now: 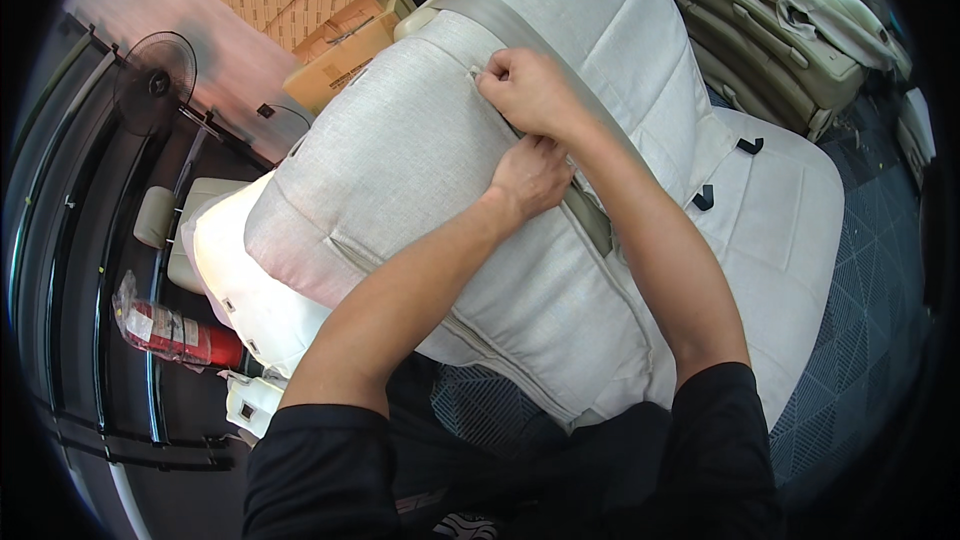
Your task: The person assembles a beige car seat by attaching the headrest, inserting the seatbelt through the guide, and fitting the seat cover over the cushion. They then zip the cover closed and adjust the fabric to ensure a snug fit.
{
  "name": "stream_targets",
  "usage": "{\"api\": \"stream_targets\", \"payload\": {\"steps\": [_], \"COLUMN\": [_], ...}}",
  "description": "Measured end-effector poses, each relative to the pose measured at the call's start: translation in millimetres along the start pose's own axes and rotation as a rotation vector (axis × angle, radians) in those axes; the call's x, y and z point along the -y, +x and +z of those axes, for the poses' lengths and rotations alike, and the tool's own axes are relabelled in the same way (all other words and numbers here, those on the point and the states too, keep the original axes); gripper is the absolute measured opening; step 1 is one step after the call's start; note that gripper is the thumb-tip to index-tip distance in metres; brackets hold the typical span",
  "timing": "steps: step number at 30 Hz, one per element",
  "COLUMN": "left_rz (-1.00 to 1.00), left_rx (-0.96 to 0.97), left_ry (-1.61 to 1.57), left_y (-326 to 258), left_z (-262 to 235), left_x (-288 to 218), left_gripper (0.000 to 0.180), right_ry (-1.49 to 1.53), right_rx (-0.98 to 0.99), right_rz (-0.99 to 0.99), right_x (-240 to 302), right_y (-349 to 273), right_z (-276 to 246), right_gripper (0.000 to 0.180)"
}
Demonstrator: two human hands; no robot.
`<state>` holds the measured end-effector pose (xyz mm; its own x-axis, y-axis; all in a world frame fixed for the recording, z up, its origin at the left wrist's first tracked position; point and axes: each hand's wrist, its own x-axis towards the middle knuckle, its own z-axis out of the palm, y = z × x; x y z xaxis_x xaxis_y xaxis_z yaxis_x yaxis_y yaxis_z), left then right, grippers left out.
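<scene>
A light grey fabric seat cover (pixel 380 170) is stretched over a seat backrest in front of me. My right hand (pixel 527 92) is closed at the cover's upper side edge, pinching a bit of its fabric near the thumb. Just below it, my left hand (pixel 533 178) is closed on the same edge, with the fingertips partly hidden by my right wrist. Between the cover's edges a strip of the olive-beige seat surface (pixel 587 220) shows. A grey seat belt (pixel 490 12) runs over the top of the backrest and passes behind my right forearm.
Right of my arms lies a covered seat cushion (pixel 780 230) with black hooks (pixel 704 198). Olive seat parts (pixel 765 50) stand at the far right. Cardboard boxes (pixel 340 50), a fan (pixel 156 83) and a red fire extinguisher (pixel 190 337) are on the left, near dark rails (pixel 105 290).
</scene>
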<state>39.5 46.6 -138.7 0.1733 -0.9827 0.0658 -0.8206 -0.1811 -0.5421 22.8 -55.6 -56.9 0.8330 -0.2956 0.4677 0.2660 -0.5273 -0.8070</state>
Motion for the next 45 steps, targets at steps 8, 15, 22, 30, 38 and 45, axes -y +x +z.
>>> {"api": "stream_targets", "payload": {"steps": [8, 15, 22, 30, 38, 45], "left_rz": [-0.012, -0.018, 0.001, -0.068, -0.035, -0.063], "left_rx": [0.152, 0.069, 0.012, 0.059, 0.0, -0.065], "left_ry": [-0.023, -0.011, -0.001, -0.077, -0.078, -0.087], "left_y": [4, 2, 1, 1, 1, 2], "left_z": [-16, -14, -10, 0, 8, 5], "left_x": [-2, -2, -3, -3, -4, -7], "left_gripper": [0.035, 0.028, 0.03, 0.034, 0.042, 0.04], "right_ry": [0.069, 0.107, 0.073, 0.042, -0.299, -0.308], "right_rx": [-0.018, 0.029, -0.025, -0.061, -0.235, -0.323], "right_rz": [0.045, 0.123, 0.072, 0.034, -0.352, -0.514], "right_x": [1, 3, -2, 12, 8, -1], "right_y": [-12, -20, -24, -13, -9, -9], "right_z": [-1, -8, -3, 0, 10, 12], "right_gripper": [0.024, 0.024, 0.026, 0.025, 0.014, 0.01]}}
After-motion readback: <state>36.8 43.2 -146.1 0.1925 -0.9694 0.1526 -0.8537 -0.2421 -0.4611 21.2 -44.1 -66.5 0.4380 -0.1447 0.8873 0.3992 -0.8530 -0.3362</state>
